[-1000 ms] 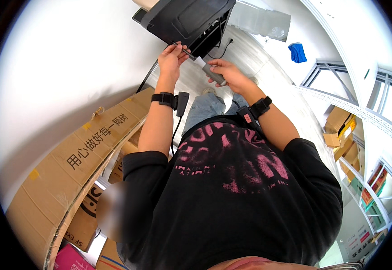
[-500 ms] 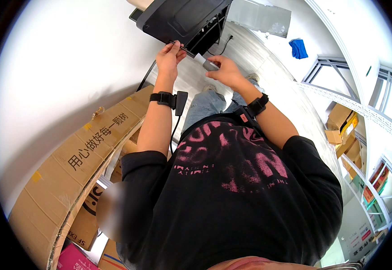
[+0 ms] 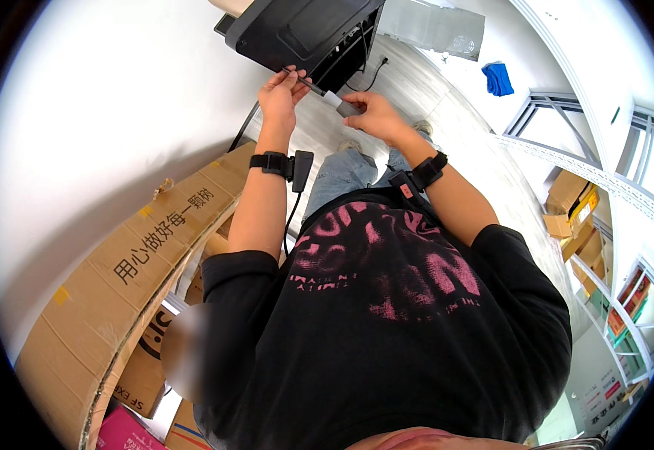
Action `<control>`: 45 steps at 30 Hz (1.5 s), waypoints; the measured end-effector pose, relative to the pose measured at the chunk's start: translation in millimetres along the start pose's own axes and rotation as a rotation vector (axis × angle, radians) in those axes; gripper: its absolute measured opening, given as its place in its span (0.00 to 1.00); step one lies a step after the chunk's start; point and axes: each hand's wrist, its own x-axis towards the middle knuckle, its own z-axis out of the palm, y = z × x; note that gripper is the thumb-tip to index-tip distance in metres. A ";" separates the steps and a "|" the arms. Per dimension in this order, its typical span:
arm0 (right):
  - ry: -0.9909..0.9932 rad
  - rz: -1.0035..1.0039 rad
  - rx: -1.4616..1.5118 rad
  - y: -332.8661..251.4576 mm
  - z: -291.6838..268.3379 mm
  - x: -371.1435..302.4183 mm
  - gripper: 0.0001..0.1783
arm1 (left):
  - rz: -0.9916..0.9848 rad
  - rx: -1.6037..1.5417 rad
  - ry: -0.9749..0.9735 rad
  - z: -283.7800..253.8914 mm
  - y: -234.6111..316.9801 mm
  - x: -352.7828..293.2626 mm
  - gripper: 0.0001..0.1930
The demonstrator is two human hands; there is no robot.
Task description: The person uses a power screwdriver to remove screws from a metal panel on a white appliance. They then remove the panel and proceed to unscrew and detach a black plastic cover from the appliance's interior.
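My left hand (image 3: 280,96) pinches a thin dark strip (image 3: 312,86) at the lower edge of a black boxy machine (image 3: 297,34). My right hand (image 3: 381,117) grips a small flat grey piece (image 3: 348,110) with a pale end, which meets or lies very near the strip's right end. Whether the two are joined is too small to tell. Cables and small parts show in the machine's dark open side, just beyond my hands. Each wrist wears a black strap with a small device on it.
A large cardboard box (image 3: 117,300) stands along the wall at left. A grey metal panel (image 3: 447,34) with round vent holes lies at the far right, near a blue cloth (image 3: 498,80). A black cable with a plug (image 3: 378,75) lies on the floor; shelving holds boxes (image 3: 573,199) on the right.
The grey piece in my right hand has turned slightly, showing more of its flat face, and my right fingers have closed further over it. My left hand has barely moved.
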 end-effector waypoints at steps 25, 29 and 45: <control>0.021 -0.064 -0.135 13.3 1.9 4.3 0.28 | -0.007 -0.002 -0.046 -3.4 -0.4 -1.7 0.08; 0.014 -0.068 -0.106 11.1 2.6 3.1 0.28 | 0.007 -0.017 -0.044 -5.7 -1.8 -1.3 0.07; 0.041 -0.129 -0.176 7.5 5.0 -0.1 0.26 | -0.017 0.003 0.009 -4.2 -1.8 1.4 0.07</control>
